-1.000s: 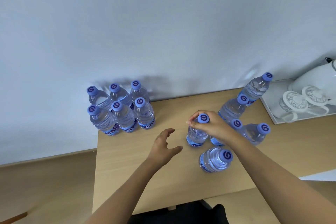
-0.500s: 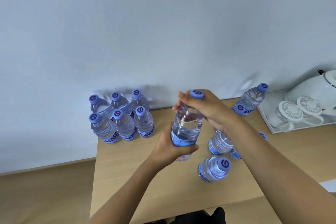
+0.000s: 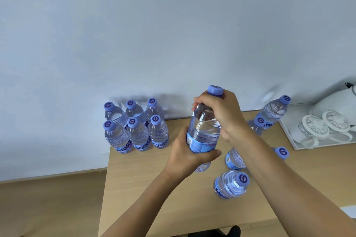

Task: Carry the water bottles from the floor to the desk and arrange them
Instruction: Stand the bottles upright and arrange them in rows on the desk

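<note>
Gripped from both ends: left hand (image 3: 187,153) wrapped around the label band of the lifted bottle (image 3: 204,131), thumb across the front, and right hand (image 3: 223,114) curled over the shoulder just under the purple cap (image 3: 215,90). Held up off the desk (image 3: 146,188), roughly above its middle. Long axis close to vertical, cap up and leaning a bit toward the wall, base hidden behind the left hand.

Six more packed tight in a two-by-three block (image 3: 134,129) at the back left corner, all upright, caps up. Five loose ones on the right: one near the front (image 3: 230,183), one partly behind the right forearm (image 3: 234,158), one mostly hidden with just its cap showing (image 3: 282,152), two by the wall (image 3: 274,112). So twelve total visible.

White tray (image 3: 294,140) off to the far right with two lidded cups (image 3: 316,128) and a white kettle (image 3: 339,102).
</note>
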The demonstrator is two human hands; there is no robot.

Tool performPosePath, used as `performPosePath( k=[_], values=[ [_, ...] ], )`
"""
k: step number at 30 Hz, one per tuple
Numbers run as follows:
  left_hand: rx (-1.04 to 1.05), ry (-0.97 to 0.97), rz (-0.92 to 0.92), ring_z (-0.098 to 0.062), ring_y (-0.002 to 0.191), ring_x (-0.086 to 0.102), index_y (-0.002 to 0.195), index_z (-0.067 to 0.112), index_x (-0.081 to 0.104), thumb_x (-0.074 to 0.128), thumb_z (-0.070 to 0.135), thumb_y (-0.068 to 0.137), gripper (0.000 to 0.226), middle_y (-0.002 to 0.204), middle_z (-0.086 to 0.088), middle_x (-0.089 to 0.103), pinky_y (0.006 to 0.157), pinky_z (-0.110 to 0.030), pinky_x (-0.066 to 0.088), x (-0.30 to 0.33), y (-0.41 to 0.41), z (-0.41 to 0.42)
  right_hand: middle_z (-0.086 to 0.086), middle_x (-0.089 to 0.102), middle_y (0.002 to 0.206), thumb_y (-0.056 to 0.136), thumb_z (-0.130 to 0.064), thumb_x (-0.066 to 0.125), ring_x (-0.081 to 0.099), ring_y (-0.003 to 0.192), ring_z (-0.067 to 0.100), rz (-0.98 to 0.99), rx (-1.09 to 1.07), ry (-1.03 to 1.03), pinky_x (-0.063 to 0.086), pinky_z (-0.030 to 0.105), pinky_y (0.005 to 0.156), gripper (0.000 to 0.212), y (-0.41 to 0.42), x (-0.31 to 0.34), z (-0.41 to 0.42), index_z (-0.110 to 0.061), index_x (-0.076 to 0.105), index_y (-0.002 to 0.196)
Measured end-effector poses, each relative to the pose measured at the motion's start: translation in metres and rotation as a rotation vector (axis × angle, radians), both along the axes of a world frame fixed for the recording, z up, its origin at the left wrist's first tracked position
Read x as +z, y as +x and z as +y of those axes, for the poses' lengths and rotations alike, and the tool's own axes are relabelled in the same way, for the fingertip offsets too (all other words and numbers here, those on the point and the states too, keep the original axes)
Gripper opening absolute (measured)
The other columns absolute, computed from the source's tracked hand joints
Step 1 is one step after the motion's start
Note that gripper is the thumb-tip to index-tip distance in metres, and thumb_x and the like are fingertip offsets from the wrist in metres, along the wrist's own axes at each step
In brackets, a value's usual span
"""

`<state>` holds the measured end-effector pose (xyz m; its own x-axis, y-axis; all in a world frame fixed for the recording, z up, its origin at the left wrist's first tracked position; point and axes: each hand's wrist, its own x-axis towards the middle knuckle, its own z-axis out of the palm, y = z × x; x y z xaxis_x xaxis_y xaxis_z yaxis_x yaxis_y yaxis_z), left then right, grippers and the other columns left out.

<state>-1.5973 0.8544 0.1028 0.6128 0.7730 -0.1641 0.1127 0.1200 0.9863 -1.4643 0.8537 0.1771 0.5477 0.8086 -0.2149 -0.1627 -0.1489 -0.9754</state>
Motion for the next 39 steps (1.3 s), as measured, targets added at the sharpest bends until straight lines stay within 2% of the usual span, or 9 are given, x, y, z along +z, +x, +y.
performPosePath(
  k=[6, 10, 15, 18, 23, 27, 33, 36, 39],
  values=[
    [-0.107, -0.033, -0.031, -0.017, 0.08, 0.07, 0.107, 0.016, 0.057, 0.091, 0.014, 0.06, 0.058, 0.092, -0.005, 0.072, 0.072, -0.03, 0.059, 0.013, -0.005, 0.007, 0.014, 0.068, 0.067, 0.07, -0.01, 0.07, 0.067, 0.068, 0.032, 0.137, 0.096, 0.065, 0.055, 0.033, 0.06, 0.018, 0.014, 0.014, 0.002, -0.014, 0.065, 0.053],
    [-0.157, -0.028, -0.056, -0.014, 0.078, 0.069, 0.108, 0.013, 0.057, 0.088, 0.005, 0.063, 0.055, 0.088, -0.001, 0.072, 0.073, -0.031, 0.059, 0.018, -0.006, 0.009, 0.015, 0.07, 0.071, 0.071, -0.011, 0.07, 0.07, 0.07, 0.03, 0.16, 0.159, 0.103, 0.056, 0.038, 0.068, 0.016, 0.016, 0.019, 0.002, -0.014, 0.066, 0.056],
    [-0.028, -0.015, -0.068, -0.016, 0.068, 0.066, 0.1, 0.012, 0.056, 0.087, 0.009, 0.06, 0.051, 0.081, -0.005, 0.071, 0.06, -0.032, 0.056, 0.023, -0.001, 0.006, 0.014, 0.074, 0.092, 0.082, -0.027, 0.077, 0.073, 0.082, 0.026, -0.06, -0.048, 0.081, 0.058, 0.04, 0.078, 0.018, 0.007, 0.02, 0.005, -0.013, 0.066, 0.084],
    [0.037, 0.001, -0.067, -0.012, 0.055, 0.06, 0.095, 0.016, 0.054, 0.088, 0.005, 0.061, 0.049, 0.07, 0.003, 0.067, 0.047, -0.024, 0.047, 0.024, 0.004, 0.006, -0.004, 0.07, 0.077, 0.075, -0.038, 0.083, 0.07, 0.073, 0.014, -0.177, -0.111, 0.071, 0.058, 0.037, 0.075, 0.034, -0.002, 0.02, 0.004, -0.016, 0.063, 0.091],
    [0.019, 0.001, -0.063, -0.014, 0.065, 0.066, 0.1, 0.02, 0.056, 0.091, 0.013, 0.057, 0.056, 0.081, -0.003, 0.07, 0.053, -0.02, 0.048, 0.026, 0.004, 0.007, -0.005, 0.063, 0.068, 0.07, -0.008, 0.076, 0.065, 0.065, 0.019, -0.118, -0.126, 0.105, 0.057, 0.04, 0.07, 0.025, -0.004, 0.021, 0.006, -0.017, 0.058, 0.085],
    [-0.101, -0.097, -0.078, -0.019, 0.065, 0.066, 0.1, 0.015, 0.059, 0.092, 0.019, 0.057, 0.054, 0.079, -0.005, 0.071, 0.057, -0.025, 0.05, 0.031, -0.001, 0.013, 0.001, 0.062, 0.065, 0.068, -0.004, 0.073, 0.062, 0.059, 0.022, -0.029, -0.006, 0.171, 0.054, 0.032, 0.057, 0.022, 0.004, 0.027, 0.008, -0.017, 0.059, 0.078],
    [-0.157, -0.133, -0.111, -0.016, 0.08, 0.068, 0.109, 0.007, 0.058, 0.088, 0.023, 0.052, 0.067, 0.088, 0.0, 0.072, 0.072, -0.031, 0.057, 0.035, -0.006, 0.019, 0.013, 0.066, 0.082, 0.054, -0.02, 0.077, 0.068, 0.071, 0.031, 0.059, 0.131, 0.21, 0.057, 0.054, 0.08, 0.033, 0.012, 0.031, 0.012, -0.017, 0.063, 0.084],
    [-0.123, -0.109, -0.128, -0.013, 0.076, 0.068, 0.104, 0.011, 0.059, 0.088, 0.022, 0.053, 0.059, 0.083, 0.003, 0.072, 0.068, -0.025, 0.054, 0.037, -0.006, 0.019, 0.009, 0.069, 0.086, 0.063, -0.02, 0.079, 0.072, 0.078, 0.031, 0.013, 0.133, 0.202, 0.058, 0.047, 0.077, 0.03, 0.01, 0.032, 0.012, -0.018, 0.063, 0.089],
    [-0.068, -0.08, -0.128, -0.012, 0.071, 0.067, 0.099, 0.01, 0.059, 0.088, 0.015, 0.056, 0.052, 0.079, 0.003, 0.072, 0.064, -0.024, 0.055, 0.039, -0.003, 0.018, -0.004, 0.069, 0.084, 0.073, -0.027, 0.079, 0.071, 0.078, 0.016, -0.133, 0.088, 0.181, 0.061, 0.035, 0.069, 0.029, 0.006, 0.034, 0.011, -0.019, 0.063, 0.095]
  ],
)
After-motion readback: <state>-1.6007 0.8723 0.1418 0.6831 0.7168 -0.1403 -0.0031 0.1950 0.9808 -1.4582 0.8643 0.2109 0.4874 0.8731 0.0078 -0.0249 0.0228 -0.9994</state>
